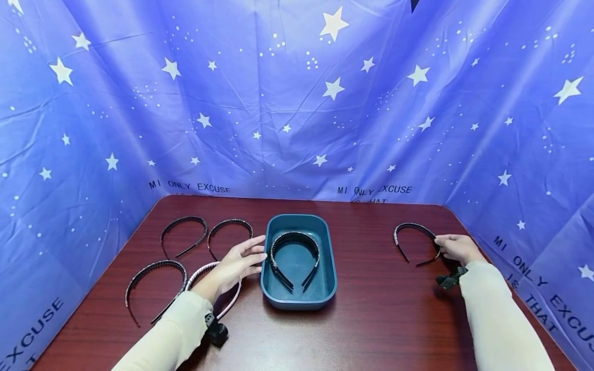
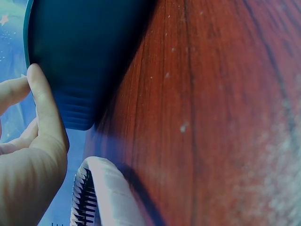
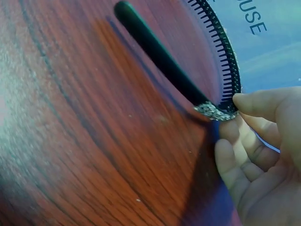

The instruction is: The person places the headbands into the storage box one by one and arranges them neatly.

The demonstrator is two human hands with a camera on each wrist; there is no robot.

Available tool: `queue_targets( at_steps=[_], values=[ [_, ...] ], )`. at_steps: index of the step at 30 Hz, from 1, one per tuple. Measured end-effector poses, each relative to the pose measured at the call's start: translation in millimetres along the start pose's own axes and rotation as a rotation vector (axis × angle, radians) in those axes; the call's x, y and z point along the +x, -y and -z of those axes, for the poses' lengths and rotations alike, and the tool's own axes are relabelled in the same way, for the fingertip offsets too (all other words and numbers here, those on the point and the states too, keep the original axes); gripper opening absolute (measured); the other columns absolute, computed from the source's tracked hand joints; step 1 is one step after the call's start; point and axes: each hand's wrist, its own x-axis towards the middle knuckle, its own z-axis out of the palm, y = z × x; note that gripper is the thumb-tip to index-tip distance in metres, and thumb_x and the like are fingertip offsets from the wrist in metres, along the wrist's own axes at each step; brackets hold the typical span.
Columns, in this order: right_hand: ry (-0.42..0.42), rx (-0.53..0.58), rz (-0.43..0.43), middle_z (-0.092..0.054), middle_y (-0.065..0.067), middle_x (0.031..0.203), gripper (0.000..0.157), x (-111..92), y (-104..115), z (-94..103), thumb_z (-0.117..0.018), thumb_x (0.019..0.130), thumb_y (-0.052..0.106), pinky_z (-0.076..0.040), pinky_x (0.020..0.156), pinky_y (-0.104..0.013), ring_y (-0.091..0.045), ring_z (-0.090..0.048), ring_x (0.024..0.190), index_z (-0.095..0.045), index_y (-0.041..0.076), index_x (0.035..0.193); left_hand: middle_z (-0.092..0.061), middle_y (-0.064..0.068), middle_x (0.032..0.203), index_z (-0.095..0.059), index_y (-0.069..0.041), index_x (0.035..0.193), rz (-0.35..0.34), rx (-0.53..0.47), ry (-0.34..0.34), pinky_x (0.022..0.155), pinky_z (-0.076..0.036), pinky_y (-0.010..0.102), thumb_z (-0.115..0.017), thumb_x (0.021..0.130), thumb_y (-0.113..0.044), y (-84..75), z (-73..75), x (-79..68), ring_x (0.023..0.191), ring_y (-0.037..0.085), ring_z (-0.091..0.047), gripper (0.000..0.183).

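My right hand pinches the right side of a black toothed headband between thumb and fingers. In the right wrist view, the headband shows inner teeth and a sparkly silver patch beside the fingertips. My left hand has its fingers loosely extended and touches the left rim of a dark teal bin; in the left wrist view the thumb rests against the wall of the bin. Inside the bin lie black headbands, nested together. A pink-white headband lies partly hidden beneath the left hand and wrist.
Left of the bin, on the dark red wooden table, lie more black headbands: one at the back left, one beside the bin, one at the front left. A blue starry curtain surrounds the table's back and sides.
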Motion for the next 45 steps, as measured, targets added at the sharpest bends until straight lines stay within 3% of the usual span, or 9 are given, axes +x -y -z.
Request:
queue_targets(
  at_steps=[3, 5, 13, 20, 30, 37, 45],
  values=[
    [0.039, -0.028, 0.017, -0.052, -0.040, 0.129, 0.051, -3, 5, 2.4, -0.048, 0.104, 0.016, -0.058, 0.085, -0.040, -0.030, -0.064, 0.103, -0.042, -0.026, 0.133, -0.049, 0.022, 0.134, -0.033, -0.005, 0.155, 0.000, -0.002, -0.001, 0.087, -0.056, 0.034, -0.065, 0.098, -0.007, 0.4, 0.1, 0.4, 0.104, 0.018, -0.062, 0.066],
    [0.056, -0.042, 0.028, -0.052, -0.040, 0.129, 0.050, -4, 7, 4.4, -0.047, 0.105, 0.015, -0.058, 0.085, -0.040, -0.030, -0.065, 0.102, -0.042, -0.025, 0.133, -0.049, 0.022, 0.134, -0.033, -0.005, 0.155, 0.001, -0.001, -0.004, 0.087, -0.056, 0.033, -0.065, 0.097, -0.007, 0.8, 0.2, 0.6, 0.103, 0.018, -0.062, 0.066],
    [0.097, -0.006, 0.071, -0.067, -0.015, 0.105, 0.045, -4, 13, 10.8, -0.051, 0.103, 0.010, -0.058, 0.075, -0.031, -0.012, -0.064, 0.084, -0.043, -0.026, 0.129, -0.049, 0.022, 0.134, -0.034, -0.004, 0.155, 0.000, -0.005, -0.010, 0.085, -0.056, 0.032, -0.065, 0.098, -0.007, 0.5, -0.3, -0.5, 0.102, 0.018, -0.062, 0.065],
    [0.159, -0.038, 0.111, -0.066, -0.025, 0.112, 0.044, -5, 23, 13.3, -0.050, 0.102, 0.009, -0.059, 0.076, -0.033, -0.013, -0.066, 0.086, -0.043, -0.027, 0.127, -0.048, 0.023, 0.135, -0.033, -0.004, 0.155, -0.004, -0.005, -0.010, 0.085, -0.056, 0.032, -0.064, 0.098, -0.007, 0.1, -0.6, -0.7, 0.102, 0.017, -0.061, 0.065],
    [0.185, -0.082, 0.093, -0.068, -0.017, 0.110, 0.043, -4, 36, 13.5, -0.053, 0.103, 0.013, -0.059, 0.078, -0.034, -0.016, -0.067, 0.091, -0.050, -0.021, 0.128, -0.049, 0.022, 0.134, -0.033, -0.004, 0.155, -0.005, 0.001, -0.009, 0.086, -0.056, 0.032, -0.064, 0.098, -0.006, 0.2, -0.8, -1.2, 0.103, 0.018, -0.061, 0.065],
    [0.198, -0.081, 0.147, -0.069, -0.020, 0.109, 0.042, -3, 47, 7.9, -0.056, 0.102, 0.011, -0.060, 0.077, -0.037, -0.021, -0.068, 0.091, -0.050, -0.022, 0.127, -0.049, 0.022, 0.134, -0.033, -0.004, 0.155, -0.003, -0.013, -0.011, 0.085, -0.056, 0.031, -0.064, 0.098, -0.006, 0.6, -0.1, -0.7, 0.102, 0.017, -0.061, 0.065],
    [0.215, -0.085, 0.189, -0.069, -0.015, 0.101, 0.037, -3, 63, -6.2, -0.058, 0.100, 0.009, -0.060, 0.076, -0.040, -0.023, -0.068, 0.089, -0.054, -0.021, 0.122, -0.049, 0.022, 0.135, -0.034, -0.005, 0.155, -0.004, 0.000, -0.011, 0.086, -0.056, 0.032, -0.065, 0.097, -0.008, 1.5, 0.2, -0.4, 0.103, 0.018, -0.061, 0.065]
  ],
)
